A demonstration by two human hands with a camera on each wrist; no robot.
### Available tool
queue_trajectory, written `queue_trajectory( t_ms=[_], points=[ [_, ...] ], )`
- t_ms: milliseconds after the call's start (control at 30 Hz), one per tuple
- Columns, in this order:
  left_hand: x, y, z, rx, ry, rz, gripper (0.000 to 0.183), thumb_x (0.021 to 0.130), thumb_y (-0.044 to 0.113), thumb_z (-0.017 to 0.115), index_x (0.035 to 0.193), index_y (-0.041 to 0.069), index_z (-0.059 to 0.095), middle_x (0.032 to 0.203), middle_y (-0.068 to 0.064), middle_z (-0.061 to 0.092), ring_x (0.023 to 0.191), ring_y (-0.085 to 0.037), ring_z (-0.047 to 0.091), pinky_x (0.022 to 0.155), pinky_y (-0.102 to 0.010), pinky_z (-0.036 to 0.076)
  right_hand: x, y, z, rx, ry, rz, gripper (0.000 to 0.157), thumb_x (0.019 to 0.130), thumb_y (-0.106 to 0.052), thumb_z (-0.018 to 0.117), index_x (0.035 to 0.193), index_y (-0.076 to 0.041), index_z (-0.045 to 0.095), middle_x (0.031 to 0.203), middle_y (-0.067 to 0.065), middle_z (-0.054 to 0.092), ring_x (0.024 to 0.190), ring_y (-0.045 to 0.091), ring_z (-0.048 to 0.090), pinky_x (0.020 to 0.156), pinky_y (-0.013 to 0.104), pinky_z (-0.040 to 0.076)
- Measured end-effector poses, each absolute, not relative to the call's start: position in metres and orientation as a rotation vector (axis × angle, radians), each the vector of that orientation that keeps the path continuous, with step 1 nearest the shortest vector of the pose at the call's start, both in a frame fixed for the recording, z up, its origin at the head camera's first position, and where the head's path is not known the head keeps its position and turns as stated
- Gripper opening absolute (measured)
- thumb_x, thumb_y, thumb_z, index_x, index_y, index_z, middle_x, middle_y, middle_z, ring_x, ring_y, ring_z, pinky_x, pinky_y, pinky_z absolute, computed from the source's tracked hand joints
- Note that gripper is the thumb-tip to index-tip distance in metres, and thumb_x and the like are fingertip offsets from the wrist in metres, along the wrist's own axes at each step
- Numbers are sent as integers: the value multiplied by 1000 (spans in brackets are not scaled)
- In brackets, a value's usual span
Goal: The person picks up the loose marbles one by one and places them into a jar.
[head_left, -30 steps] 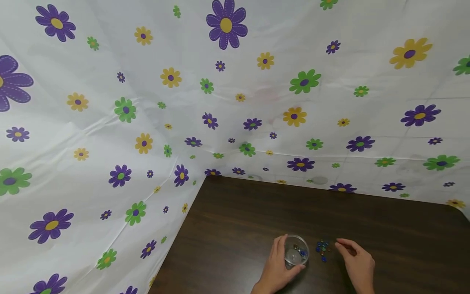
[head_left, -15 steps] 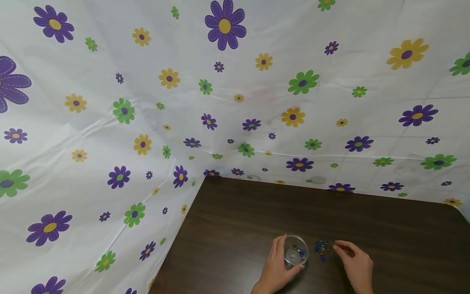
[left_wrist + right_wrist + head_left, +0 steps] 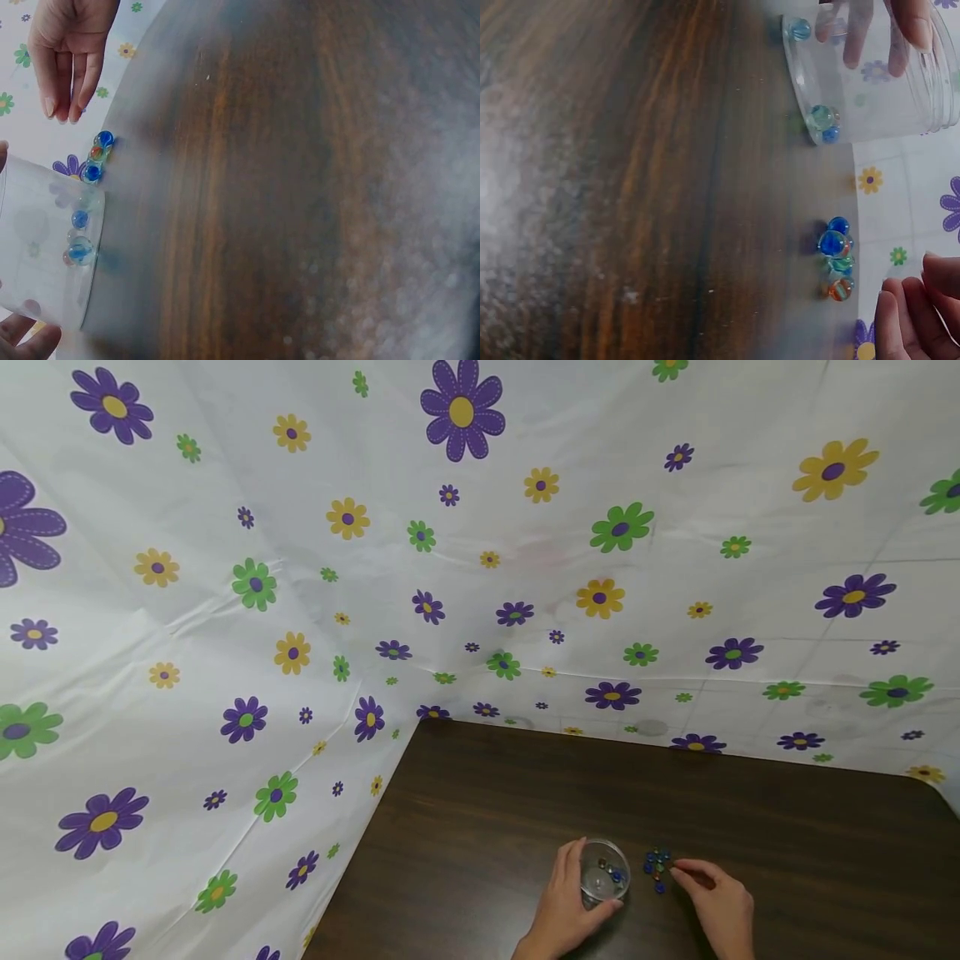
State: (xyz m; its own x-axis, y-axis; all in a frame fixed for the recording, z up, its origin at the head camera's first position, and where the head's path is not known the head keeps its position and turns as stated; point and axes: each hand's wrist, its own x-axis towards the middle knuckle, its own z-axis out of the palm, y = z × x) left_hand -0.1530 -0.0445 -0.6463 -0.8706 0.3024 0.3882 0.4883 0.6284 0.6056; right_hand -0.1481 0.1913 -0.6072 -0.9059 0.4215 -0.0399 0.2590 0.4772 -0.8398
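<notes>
My left hand (image 3: 562,897) grips a clear plastic jar (image 3: 606,893) from its left side, with fingers and thumb around the wall. Several glass marbles (image 3: 80,251) lie on the bottom of the jar, blue, pale blue-green and brownish. Right of the jar, a loose cluster of marbles (image 3: 657,858) in blue, green and orange rests on the dark table. My right hand (image 3: 716,897) hovers at the right edge of this cluster, its fingertips (image 3: 75,114) pointing down above table height. No marble shows between its thumb and fingers in the wrist views.
The brown wood-grain table (image 3: 480,810) runs back to a white sheet (image 3: 525,552) printed with purple, green and yellow flowers. That sheet also hangs along the table's left edge. The table's rounded far corner (image 3: 926,785) shows at the right.
My right hand has moved left and slightly down, closer to the marble cluster, and now covers the spot of a brown marble at its right edge. The left hand and jar stay in place.
</notes>
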Motion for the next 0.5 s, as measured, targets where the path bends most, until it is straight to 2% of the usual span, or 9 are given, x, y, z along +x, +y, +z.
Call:
queue_trajectory(
  t_ms=[200, 300, 400, 500],
  points=[
    [-153, -45, -646, -649, -2600, -1083, 90, 91, 51, 77, 158, 11, 32, 147, -2, 42, 126, -20, 55, 94, -37, 54, -148, 191, -611, -586, -2584, 1428, 20, 87, -16, 83, 102, -3, 79, 97, 9, 78, 71, -7, 61, 64, 15, 46],
    [-153, -44, -646, -647, -2604, -1082, 90, 90, 51, 77, 157, 9, 33, 147, -2, 42, 127, -20, 54, 95, -37, 54, -148, 192, -614, -530, -2628, 1401, 22, 86, -16, 84, 103, -3, 79, 97, 9, 78, 74, -1, 65, 67, 18, 48],
    [-154, -44, -646, -642, -2612, -1078, 90, 90, 51, 78, 156, 9, 35, 147, -2, 43, 128, -19, 54, 96, -36, 53, -148, 192, -617, -460, -2679, 1361, 22, 86, -16, 84, 103, -2, 79, 97, 10, 78, 84, 15, 71, 76, 31, 53],
    [-153, -44, -645, -639, -2618, -1079, 90, 90, 52, 77, 156, 9, 35, 147, -1, 42, 128, -19, 53, 96, -36, 53, -149, 192, -621, -410, -2720, 1348, 22, 87, -16, 84, 103, -2, 78, 98, 11, 78, 97, 33, 72, 87, 49, 52]
  ],
)
